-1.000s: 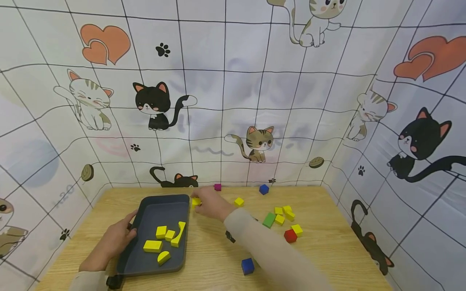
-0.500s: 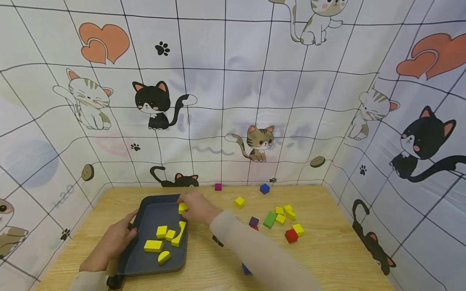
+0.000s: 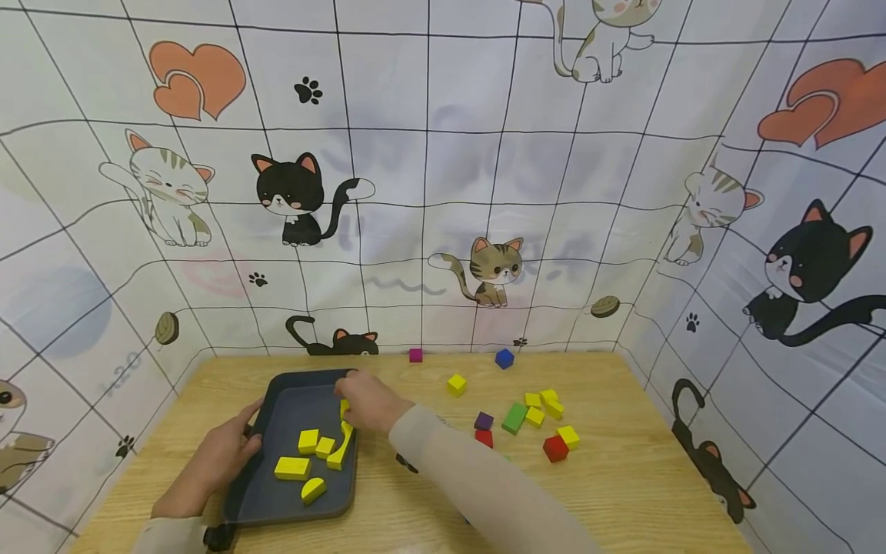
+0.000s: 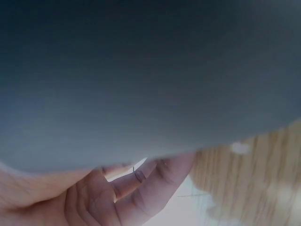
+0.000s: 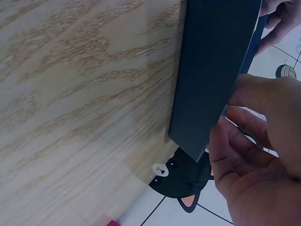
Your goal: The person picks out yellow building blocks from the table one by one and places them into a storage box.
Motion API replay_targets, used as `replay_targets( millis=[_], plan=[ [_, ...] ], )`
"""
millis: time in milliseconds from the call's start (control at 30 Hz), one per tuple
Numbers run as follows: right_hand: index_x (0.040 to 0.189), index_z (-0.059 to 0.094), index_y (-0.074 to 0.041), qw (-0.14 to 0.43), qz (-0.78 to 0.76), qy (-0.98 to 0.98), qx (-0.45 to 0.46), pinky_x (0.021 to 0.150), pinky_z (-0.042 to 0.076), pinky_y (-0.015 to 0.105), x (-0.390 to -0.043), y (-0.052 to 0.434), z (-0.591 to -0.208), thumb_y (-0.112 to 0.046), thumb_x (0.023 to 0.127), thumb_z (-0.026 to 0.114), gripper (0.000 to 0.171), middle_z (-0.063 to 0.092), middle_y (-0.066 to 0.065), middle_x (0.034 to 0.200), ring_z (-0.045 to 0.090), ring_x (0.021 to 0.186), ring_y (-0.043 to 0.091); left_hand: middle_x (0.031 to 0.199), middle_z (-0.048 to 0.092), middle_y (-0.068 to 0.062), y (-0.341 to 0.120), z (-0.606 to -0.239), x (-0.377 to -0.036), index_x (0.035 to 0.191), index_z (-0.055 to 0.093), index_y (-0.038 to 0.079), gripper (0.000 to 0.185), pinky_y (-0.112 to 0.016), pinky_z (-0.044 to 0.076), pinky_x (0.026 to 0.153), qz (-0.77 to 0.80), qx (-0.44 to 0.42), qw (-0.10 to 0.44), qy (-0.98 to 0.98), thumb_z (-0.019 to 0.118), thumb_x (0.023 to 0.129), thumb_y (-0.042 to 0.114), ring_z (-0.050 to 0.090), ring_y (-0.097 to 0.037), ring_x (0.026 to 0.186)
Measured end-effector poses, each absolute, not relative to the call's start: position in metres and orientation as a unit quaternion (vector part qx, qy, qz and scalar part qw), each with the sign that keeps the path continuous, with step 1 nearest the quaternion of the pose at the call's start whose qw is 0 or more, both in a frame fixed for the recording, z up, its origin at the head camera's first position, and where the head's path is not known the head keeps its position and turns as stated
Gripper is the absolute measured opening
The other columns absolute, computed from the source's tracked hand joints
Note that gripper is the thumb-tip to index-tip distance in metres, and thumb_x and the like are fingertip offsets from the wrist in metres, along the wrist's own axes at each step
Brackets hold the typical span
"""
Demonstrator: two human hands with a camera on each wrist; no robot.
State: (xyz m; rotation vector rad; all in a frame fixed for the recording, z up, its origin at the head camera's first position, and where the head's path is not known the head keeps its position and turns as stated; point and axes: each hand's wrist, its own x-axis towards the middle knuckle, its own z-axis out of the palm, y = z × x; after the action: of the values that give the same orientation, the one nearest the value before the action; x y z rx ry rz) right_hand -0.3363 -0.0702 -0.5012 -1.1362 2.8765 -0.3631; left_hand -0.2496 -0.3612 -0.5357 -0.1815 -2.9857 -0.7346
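Note:
A dark grey tray [image 3: 287, 504] lies on the left side of the table. My left hand [image 3: 213, 462] grips its left edge, thumb over the rim; in the left wrist view, the tray's underside or wall fills most of the picture above curled fingers [image 4: 141, 197]. Over the tray's far right corner, my right hand [image 3: 370, 402] pinches a yellow block [image 3: 344, 409], partly covered by the fingers. That block is hidden in the right wrist view. Inside the tray are a yellow rectangular block [image 3: 293, 468], a half-round [image 3: 314, 490], a curved piece [image 3: 338, 455] and two cubes [image 3: 308, 441].
Right of the tray, a yellow cube [image 3: 457, 385], a green block [image 3: 514, 418], a red block [image 3: 556, 448], a purple block [image 3: 484, 421] and several more yellow ones lie scattered. A magenta cube [image 3: 415, 355] and a blue block [image 3: 504, 358] sit by the cat-print curtain [image 3: 388, 231].
My right hand has carried the yellow block leftward from the table beyond the tray's right rim, then down inside the tray near the curved piece. My left hand stays on the tray.

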Motion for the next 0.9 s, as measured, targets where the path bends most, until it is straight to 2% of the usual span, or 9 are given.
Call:
replay_targets(
  millis=[200, 500, 667, 767, 900],
  plan=[
    [0.146, 0.080, -0.011, 0.013, -0.122, 0.924, -0.363, 0.108, 0.060, 0.018, -0.333, -0.067, -0.499, -0.016, 0.105, 0.088, 0.043, 0.080, 0.002, 0.141, 0.074, 0.128, 0.012, 0.105, 0.081, -0.019, -0.362, -0.538, -0.250, 0.167, 0.042, -0.017, 0.070, -0.038, 0.055, 0.072, -0.239, -0.061, 0.030, -0.969, 0.070, 0.106, 0.003, 0.065, -0.020, 0.082],
    [0.147, 0.080, -0.020, -0.013, -0.112, 0.930, -0.350, 0.104, 0.063, 0.022, -0.333, -0.056, -0.496, -0.023, 0.107, 0.085, 0.040, 0.078, -0.002, 0.145, 0.075, 0.128, 0.013, 0.107, 0.081, -0.020, -0.361, -0.537, -0.250, 0.167, 0.042, -0.018, 0.070, -0.039, 0.056, 0.073, -0.238, -0.057, 0.027, -0.969, 0.069, 0.106, 0.003, 0.066, -0.021, 0.083],
    [0.145, 0.082, -0.020, -0.034, -0.109, 0.933, -0.342, 0.103, 0.063, 0.024, -0.340, -0.041, -0.497, -0.022, 0.106, 0.084, 0.040, 0.078, 0.000, 0.146, 0.073, 0.130, 0.016, 0.107, 0.081, -0.020, -0.360, -0.536, -0.249, 0.167, 0.041, -0.019, 0.071, -0.040, 0.057, 0.073, -0.237, -0.058, 0.023, -0.970, 0.069, 0.106, 0.004, 0.066, -0.021, 0.082],
    [0.146, 0.082, -0.021, -0.040, -0.104, 0.936, -0.335, 0.105, 0.064, 0.026, -0.345, -0.030, -0.498, -0.024, 0.106, 0.085, 0.041, 0.077, 0.002, 0.145, 0.073, 0.128, 0.018, 0.106, 0.081, -0.020, -0.361, -0.535, -0.249, 0.167, 0.041, -0.019, 0.071, -0.041, 0.057, 0.074, -0.236, -0.059, 0.023, -0.970, 0.069, 0.107, 0.004, 0.066, -0.021, 0.082],
    [0.147, 0.080, -0.019, -0.039, -0.109, 0.939, -0.323, 0.100, 0.066, 0.029, -0.352, -0.013, -0.498, -0.026, 0.106, 0.087, 0.042, 0.076, 0.005, 0.143, 0.075, 0.123, 0.019, 0.105, 0.081, -0.020, -0.361, -0.535, -0.250, 0.168, 0.040, -0.019, 0.071, -0.040, 0.056, 0.073, -0.234, -0.060, 0.022, -0.970, 0.069, 0.107, 0.004, 0.065, -0.020, 0.081]
  ],
)
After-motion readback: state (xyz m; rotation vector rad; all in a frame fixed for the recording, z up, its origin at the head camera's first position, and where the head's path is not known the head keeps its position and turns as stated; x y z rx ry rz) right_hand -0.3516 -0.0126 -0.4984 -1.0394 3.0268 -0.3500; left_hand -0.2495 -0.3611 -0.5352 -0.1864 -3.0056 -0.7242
